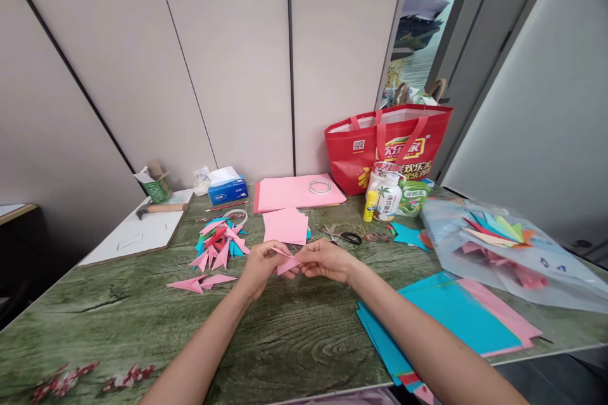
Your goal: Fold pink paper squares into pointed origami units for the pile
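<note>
Both my hands hold a small pink paper piece (287, 263) above the middle of the green table (285, 335). My left hand (259, 266) pinches its left side with curled fingers. My right hand (325, 259) pinches its right side. Behind my hands lies a small stack of pink paper squares (285, 225). To the left sits a pile of folded pink, red and blue paper pieces (219, 242), and two folded pink pieces (199, 282) lie nearer the front.
Scissors (342, 237) lie just beyond my right hand. Blue and pink sheets (451, 319) are at the front right, a plastic bag of coloured paper (503, 247) further right. At the back stand a red bag (387, 145), a glue stick (370, 205), a jar (386, 193), pink sheets with a tape roll (320, 186), a tissue box (227, 186).
</note>
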